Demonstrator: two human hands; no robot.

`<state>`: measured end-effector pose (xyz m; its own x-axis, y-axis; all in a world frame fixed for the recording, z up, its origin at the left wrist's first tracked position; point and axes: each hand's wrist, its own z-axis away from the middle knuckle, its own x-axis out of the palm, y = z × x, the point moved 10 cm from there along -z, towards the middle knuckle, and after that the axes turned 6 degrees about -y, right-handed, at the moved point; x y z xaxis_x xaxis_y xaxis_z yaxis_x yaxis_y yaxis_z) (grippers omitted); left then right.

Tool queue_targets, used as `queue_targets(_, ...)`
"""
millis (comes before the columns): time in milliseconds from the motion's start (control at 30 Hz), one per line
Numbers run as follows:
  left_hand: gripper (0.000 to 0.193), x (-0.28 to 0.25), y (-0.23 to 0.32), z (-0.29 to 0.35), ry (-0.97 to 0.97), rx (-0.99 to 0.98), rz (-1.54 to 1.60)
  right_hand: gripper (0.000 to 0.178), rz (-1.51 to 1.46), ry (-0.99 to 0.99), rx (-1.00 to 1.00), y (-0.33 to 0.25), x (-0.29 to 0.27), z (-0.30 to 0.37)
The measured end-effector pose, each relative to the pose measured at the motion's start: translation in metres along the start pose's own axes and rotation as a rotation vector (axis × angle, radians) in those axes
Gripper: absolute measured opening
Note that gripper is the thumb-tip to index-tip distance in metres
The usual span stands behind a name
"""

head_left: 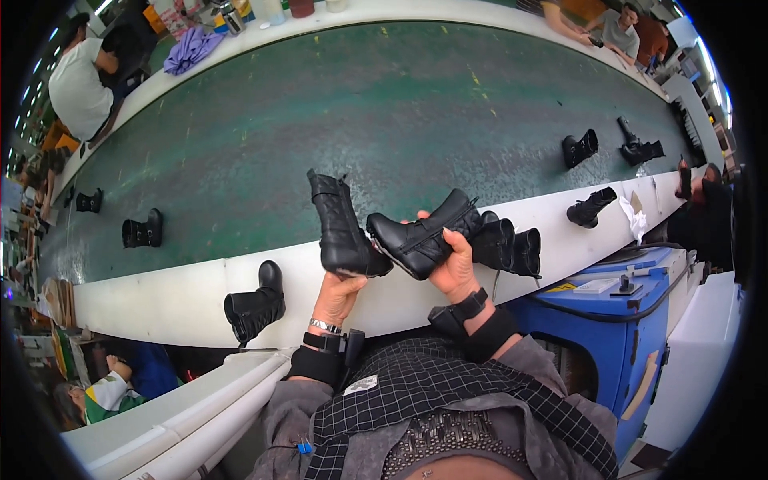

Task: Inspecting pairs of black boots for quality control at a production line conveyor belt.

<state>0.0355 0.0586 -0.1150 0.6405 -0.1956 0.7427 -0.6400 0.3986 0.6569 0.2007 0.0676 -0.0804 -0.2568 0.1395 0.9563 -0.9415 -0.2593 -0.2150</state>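
My left hand (pixel 336 296) grips a black quilted ankle boot (pixel 339 224) from below, at its sole. That boot's shaft points up and its toe faces right. In my right hand (pixel 456 268) is a second black boot (pixel 422 234), tilted, its toe toward the left and its zipped shaft toward the upper right. The two boots meet or overlap near their toes; whether they touch is unclear. Just right of my right hand, a black boot (pixel 494 243) and another black boot shaft (pixel 526 252) stand on the white ledge (pixel 376 302), partly hidden.
A single black boot (pixel 258 302) lies on the ledge at left, another (pixel 591 207) at right. Several more boots rest on the green conveyor belt (pixel 320 104). A blue machine (pixel 616 320) stands at lower right. Co-workers, one in a white shirt (pixel 82 88), sit across the belt.
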Motion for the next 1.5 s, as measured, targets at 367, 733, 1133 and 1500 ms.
queue_targets(367, 0.106, 0.048, -0.001, 0.026, -0.217, -0.137, 0.429, 0.058, 0.185, -0.023, 0.164, 0.025, 0.006, 0.042)
queue_targets(733, 0.093, 0.032, 0.010, 0.028, -0.051, 0.012, 0.605, 0.066, 0.158, -0.041, 0.118, 0.028, 0.014, 0.038)
queue_targets(1133, 0.091, 0.020, 0.026, 0.036, 0.051, 0.114, 0.536, 0.067, 0.148, -0.012, 0.107, 0.035, 0.013, 0.034)
queue_targets(1500, 0.078, 0.015, 0.020, 0.038, 0.118, 0.098, 0.546, 0.063, 0.135, 0.017, 0.080, 0.041, 0.009, 0.035)
